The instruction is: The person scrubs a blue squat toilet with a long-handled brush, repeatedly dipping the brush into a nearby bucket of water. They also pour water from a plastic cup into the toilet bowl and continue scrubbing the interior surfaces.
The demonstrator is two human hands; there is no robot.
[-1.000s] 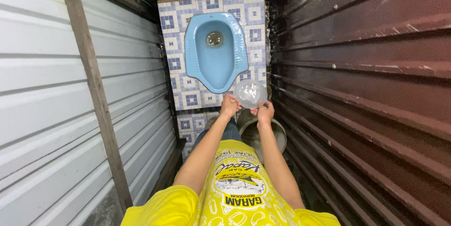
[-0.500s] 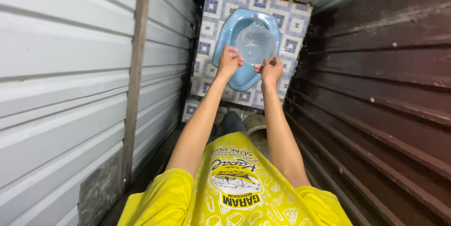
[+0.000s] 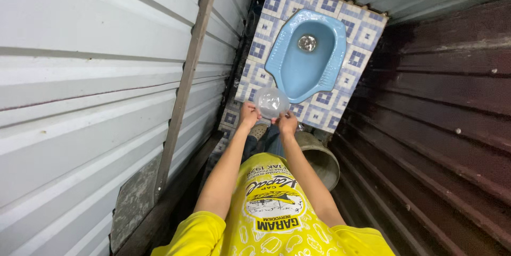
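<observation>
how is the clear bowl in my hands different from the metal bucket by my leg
The clear plastic bowl is see-through and small; the metal bucket is grey, opaque and larger. The bowl is held up by the left hand and right hand; the bucket stands on the floor, untouched. Both are round, open containers.

Clear glossy plastic bowl (image 3: 272, 101). Squat pan (image 3: 307, 54): smooth glazed blue ceramic. Floor tiles (image 3: 330, 111) glossy, wet-looking. Bucket (image 3: 321, 159) dull grey metal. Walls (image 3: 80, 75) corrugated sheet metal w/ rough wood post (image 3: 183, 91).
</observation>
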